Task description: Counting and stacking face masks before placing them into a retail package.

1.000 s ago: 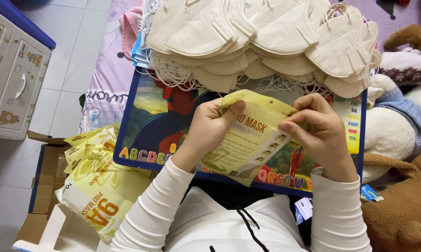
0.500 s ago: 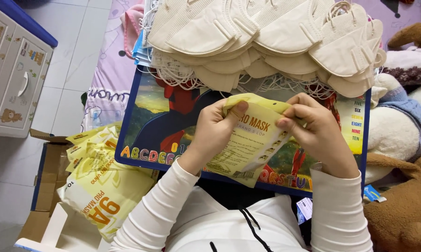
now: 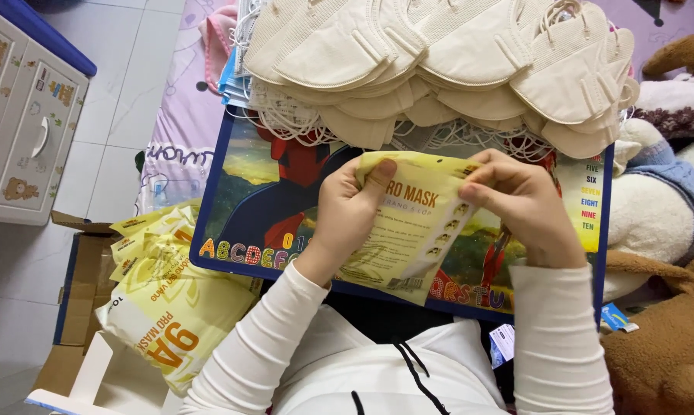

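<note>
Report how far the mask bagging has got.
Done: a stack of yellow packets lies over the cardboard box on the left; whether filled, I cannot tell. In hand: left hand and right hand grip the top edge of one yellow mask pouch. Left: a big pile of loose beige masks at the top of the picture board.

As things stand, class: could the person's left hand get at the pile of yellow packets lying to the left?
Probably yes. The pile of yellow packets lies uncovered beside the left hand's sleeve, but that hand is pinching the yellow pouch and must let go.
</note>
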